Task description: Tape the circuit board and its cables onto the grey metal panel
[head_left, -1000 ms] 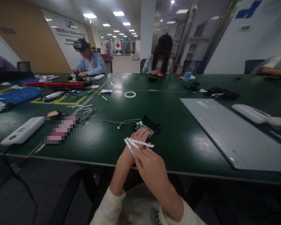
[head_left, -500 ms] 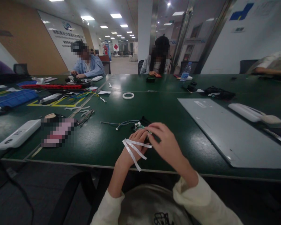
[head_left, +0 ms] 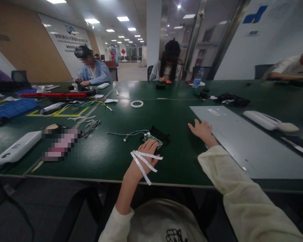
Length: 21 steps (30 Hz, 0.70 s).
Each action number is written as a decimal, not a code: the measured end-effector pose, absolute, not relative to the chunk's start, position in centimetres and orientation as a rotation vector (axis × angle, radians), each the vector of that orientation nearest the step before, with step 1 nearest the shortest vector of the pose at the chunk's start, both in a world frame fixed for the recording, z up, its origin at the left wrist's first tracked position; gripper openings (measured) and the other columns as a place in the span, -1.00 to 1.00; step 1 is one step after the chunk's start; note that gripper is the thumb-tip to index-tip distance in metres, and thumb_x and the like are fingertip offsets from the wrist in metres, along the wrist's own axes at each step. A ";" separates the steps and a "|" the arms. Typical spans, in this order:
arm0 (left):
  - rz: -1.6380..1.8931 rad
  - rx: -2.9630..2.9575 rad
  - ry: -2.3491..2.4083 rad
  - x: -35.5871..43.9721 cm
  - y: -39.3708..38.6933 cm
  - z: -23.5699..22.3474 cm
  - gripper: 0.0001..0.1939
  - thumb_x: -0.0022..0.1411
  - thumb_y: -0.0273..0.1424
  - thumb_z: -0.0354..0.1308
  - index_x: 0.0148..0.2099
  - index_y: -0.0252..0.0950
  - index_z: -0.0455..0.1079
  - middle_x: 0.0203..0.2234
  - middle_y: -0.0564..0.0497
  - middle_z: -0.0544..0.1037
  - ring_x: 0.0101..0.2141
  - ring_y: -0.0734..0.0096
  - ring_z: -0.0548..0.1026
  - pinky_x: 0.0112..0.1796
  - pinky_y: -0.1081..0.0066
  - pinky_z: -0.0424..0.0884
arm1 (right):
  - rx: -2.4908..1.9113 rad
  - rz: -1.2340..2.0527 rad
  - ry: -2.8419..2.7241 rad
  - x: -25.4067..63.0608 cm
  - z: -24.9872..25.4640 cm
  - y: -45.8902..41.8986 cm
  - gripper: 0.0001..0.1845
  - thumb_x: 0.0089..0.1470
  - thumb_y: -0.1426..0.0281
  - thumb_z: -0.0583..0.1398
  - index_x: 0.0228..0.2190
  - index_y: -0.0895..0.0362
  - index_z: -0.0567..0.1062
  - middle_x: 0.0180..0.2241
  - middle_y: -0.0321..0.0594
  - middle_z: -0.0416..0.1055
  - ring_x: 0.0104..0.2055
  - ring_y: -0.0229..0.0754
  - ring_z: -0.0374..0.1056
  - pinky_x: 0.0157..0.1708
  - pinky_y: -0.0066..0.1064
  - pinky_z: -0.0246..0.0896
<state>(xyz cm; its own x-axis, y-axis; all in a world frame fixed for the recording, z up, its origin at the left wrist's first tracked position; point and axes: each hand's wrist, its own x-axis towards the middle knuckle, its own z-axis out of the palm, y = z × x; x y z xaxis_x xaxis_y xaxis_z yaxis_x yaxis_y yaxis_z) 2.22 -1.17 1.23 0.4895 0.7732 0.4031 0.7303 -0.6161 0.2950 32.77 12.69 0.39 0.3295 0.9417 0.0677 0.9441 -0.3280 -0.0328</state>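
Observation:
A green circuit board [head_left: 159, 142] lies at a slant at the table's middle front, with a black plastic part [head_left: 160, 133] beside it. Thin grey-blue cables with white connectors [head_left: 128, 134] trail left from the board. My left hand [head_left: 145, 153] grips the board's near side, its thumb hidden underneath. Several white tape strips [head_left: 144, 163] are stuck to the back of that hand and hang off it. Fingers spread, my right hand [head_left: 201, 130] hovers or rests by the left edge of the grey panel [head_left: 232, 141]; nothing shows in it.
A white tape roll [head_left: 137, 104] lies ahead on the green table. To the left are a pink phone-like object [head_left: 62, 144], tweezers-like tools [head_left: 91, 129], a white power strip [head_left: 17, 147] and a blue tray [head_left: 12, 109]. Co-workers [head_left: 92, 69] sit across the table.
My right hand has left the circuit board and moved right toward the grey panel, its fingers now spread. My left hand stays on the board. The black part shows more fully.

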 end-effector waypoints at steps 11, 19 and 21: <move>0.773 2.635 1.350 2.2 -1.3 1.3 -0.55 0.24 -0.39 -0.02 0.17 -0.27 0.08 0.13 -0.14 0.24 0.16 0.23 0.18 0.10 0.12 0.21 | -2.387 -0.089 -1.960 33.0 0.2 11.9 -0.20 0.11 -0.10 -0.24 0.18 0.15 0.12 0.11 0.22 0.07 0.15 0.23 0.00 0.03 0.02 -0.09; 0.795 2.655 1.337 2.3 -1.2 1.2 -0.55 0.24 -0.40 -0.03 0.17 -0.28 0.08 0.11 -0.16 0.25 0.15 0.21 0.19 0.09 0.10 0.23 | -2.163 -0.219 -2.175 28.8 0.9 9.0 -0.26 0.15 -0.04 -0.19 0.17 0.18 0.16 0.02 0.16 0.22 0.07 0.13 0.12 0.03 -0.05 -0.09; 0.799 2.655 1.339 2.3 -1.2 1.2 -0.54 0.23 -0.40 -0.02 0.17 -0.28 0.08 0.11 -0.15 0.26 0.14 0.21 0.20 0.08 0.11 0.24 | -2.110 -0.269 -2.219 27.8 1.1 8.2 -0.29 0.16 -0.01 -0.17 0.16 0.18 0.18 0.00 0.14 0.24 0.05 0.12 0.15 0.03 -0.04 -0.09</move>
